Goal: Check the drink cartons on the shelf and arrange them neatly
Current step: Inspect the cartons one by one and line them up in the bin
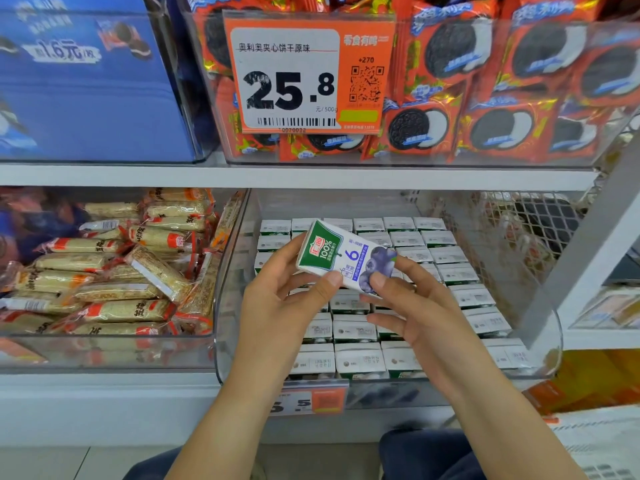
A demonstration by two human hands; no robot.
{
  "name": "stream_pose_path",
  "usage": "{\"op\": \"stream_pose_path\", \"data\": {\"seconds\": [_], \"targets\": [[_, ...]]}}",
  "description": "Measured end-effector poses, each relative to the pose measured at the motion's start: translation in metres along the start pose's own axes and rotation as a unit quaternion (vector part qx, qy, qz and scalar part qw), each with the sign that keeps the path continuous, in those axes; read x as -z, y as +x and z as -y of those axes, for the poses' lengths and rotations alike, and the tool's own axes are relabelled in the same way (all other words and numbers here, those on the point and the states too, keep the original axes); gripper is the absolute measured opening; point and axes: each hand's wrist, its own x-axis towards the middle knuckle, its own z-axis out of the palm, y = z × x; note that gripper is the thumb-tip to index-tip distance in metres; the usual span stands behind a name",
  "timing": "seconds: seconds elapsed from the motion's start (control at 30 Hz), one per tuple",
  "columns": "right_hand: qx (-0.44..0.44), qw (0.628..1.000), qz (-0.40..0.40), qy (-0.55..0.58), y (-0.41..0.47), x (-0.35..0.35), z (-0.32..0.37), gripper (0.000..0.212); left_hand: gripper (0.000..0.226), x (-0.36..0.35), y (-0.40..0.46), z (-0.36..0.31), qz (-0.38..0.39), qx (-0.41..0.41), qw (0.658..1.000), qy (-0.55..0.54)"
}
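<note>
Bright, even light; edges perhaps blurred.

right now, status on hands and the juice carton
Left hand and right hand both pinching blueberry juice carton, tilted above clear bin. Cartons in rows below. Nothing in the way.

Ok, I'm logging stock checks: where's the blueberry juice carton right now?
In the head view, the blueberry carton is centre frame, tilted, pinched between the left hand and right hand above the clear bin of packed cartons.

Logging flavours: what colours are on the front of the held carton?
White carton with a green top panel and purple-blue blueberries, clearest in the head view.
</note>
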Motion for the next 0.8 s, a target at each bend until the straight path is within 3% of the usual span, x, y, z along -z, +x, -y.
{"op": "stream_pose_path", "data": {"seconds": [0.8], "targets": [[0.086,0.996,-0.017,-0.027,0.0041,0.0022,-0.0074,0.057,0.055,0.0026,0.0017,0.0069,-0.017,0.009,0.999,-0.025]]}}
